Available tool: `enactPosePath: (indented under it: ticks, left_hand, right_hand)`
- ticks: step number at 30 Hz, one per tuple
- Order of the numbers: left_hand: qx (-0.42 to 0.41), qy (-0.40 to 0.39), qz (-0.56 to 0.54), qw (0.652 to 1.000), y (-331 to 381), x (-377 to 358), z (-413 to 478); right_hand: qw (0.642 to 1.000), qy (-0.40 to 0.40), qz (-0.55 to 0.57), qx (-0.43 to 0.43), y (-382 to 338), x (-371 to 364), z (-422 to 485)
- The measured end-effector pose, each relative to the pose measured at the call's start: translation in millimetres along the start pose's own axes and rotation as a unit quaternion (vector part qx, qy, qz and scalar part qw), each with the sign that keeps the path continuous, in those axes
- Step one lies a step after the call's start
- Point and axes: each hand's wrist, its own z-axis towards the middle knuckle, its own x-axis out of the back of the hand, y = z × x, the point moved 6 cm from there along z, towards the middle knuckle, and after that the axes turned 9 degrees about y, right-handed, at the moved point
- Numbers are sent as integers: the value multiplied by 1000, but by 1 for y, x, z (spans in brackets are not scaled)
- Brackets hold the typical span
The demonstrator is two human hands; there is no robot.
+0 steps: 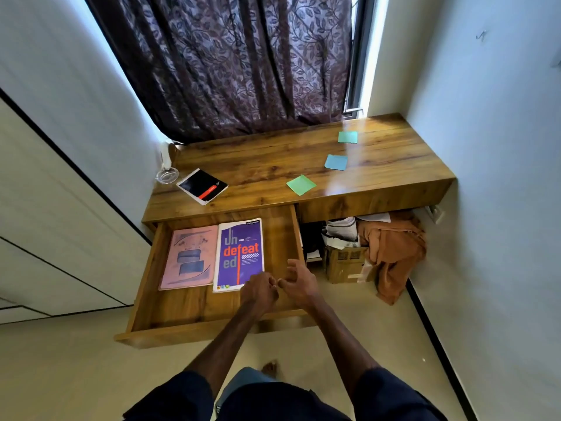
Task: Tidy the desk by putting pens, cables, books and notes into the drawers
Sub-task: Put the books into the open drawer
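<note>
With both hands empty, left grip loosely curled, right grip spread, take the light, stiff black spiral-bound notepad, centre-left, by its unbound edge.

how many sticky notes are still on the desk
3: a green note near the front edge, a blue note behind it, a teal note farthest back. None looks hidden.

We see the left drawer pulled open with a pink book and a purple book lying side by side in it. Our left hand and right hand hover empty over the drawer's right part, fingers loosely curled, the left just beside the purple book's near corner. On the desk lie a black spiral notebook, three sticky notes, namely a green note, a blue note and a teal note, and a glass dish.
</note>
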Motion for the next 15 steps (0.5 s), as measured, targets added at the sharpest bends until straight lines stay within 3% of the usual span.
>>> enactPosePath:
  ticks: [3,15]
  left_hand:
    - [21,-2,4,1000,-28,10,18]
    - [38,-15,-48,998,-171,26,185]
  right_hand:
    - [1000,-26,5,-4,-9,-26,17]
    - [999,7,-37,21,-36,-168,157]
